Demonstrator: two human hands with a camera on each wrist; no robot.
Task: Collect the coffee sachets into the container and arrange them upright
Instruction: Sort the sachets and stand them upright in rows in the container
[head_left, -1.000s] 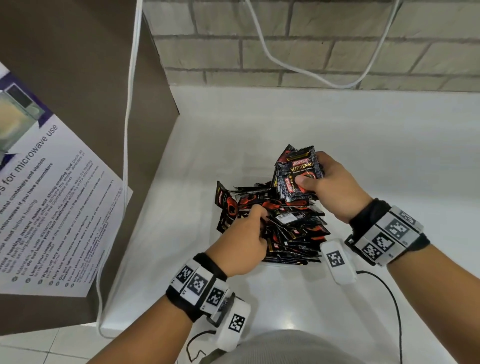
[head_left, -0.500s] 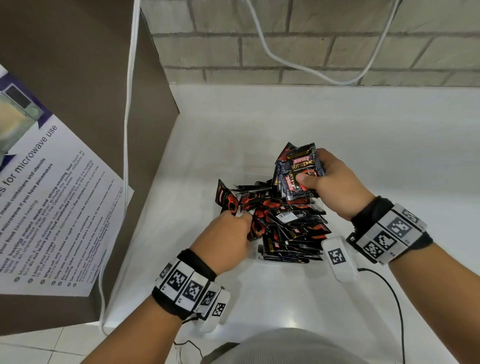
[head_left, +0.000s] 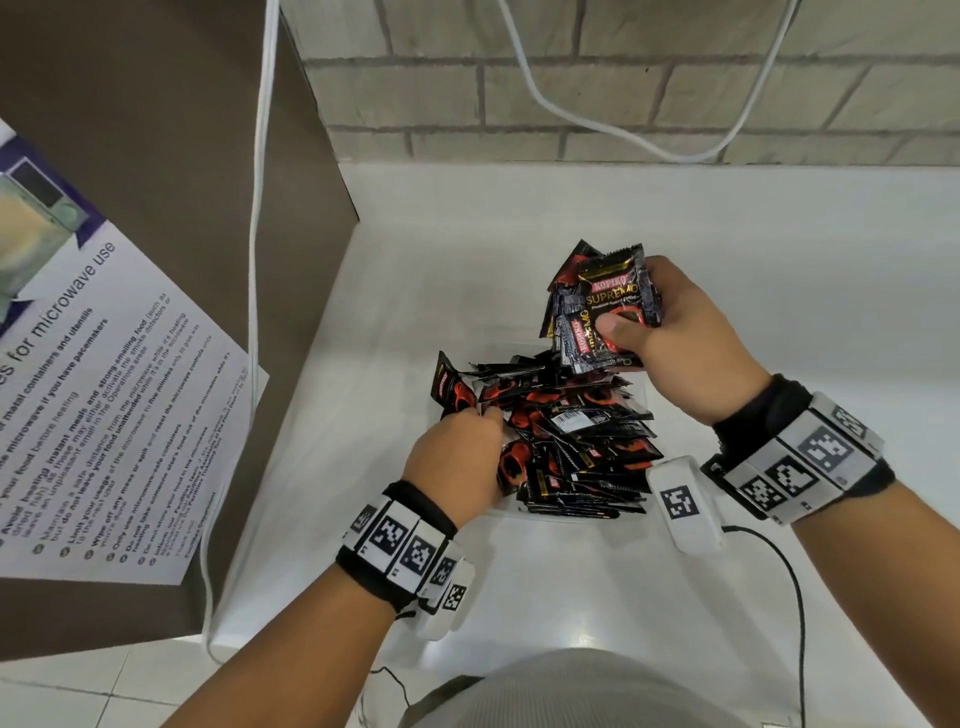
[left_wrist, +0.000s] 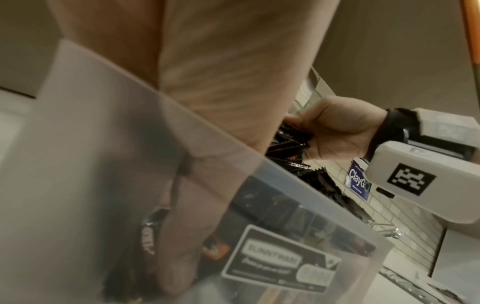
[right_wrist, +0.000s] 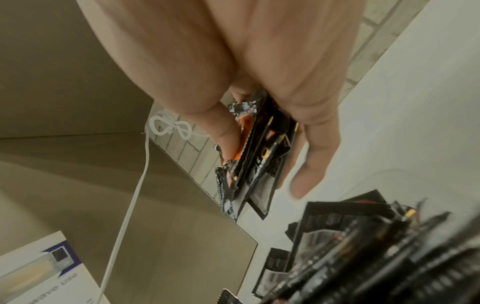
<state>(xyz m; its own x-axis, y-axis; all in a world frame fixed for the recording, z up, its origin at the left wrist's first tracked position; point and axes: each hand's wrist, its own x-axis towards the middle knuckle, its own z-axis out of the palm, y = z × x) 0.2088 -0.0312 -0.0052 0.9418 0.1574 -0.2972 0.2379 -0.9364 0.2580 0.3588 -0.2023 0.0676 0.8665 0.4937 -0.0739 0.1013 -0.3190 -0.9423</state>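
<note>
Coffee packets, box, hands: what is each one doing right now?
right hand: lifted above the container, gripping a bunch of sachets.
bunch of sachets: held together, roughly upright.
left hand: reaching into the container among the sachets.
pile of sachets: jumbled, mostly lying flat.
container: clear plastic, open-topped, heaped full.

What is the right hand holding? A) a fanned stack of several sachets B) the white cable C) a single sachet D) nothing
A: the right hand grips a stack of sachets between thumb and fingers; the right wrist view shows several edges side by side.
</note>
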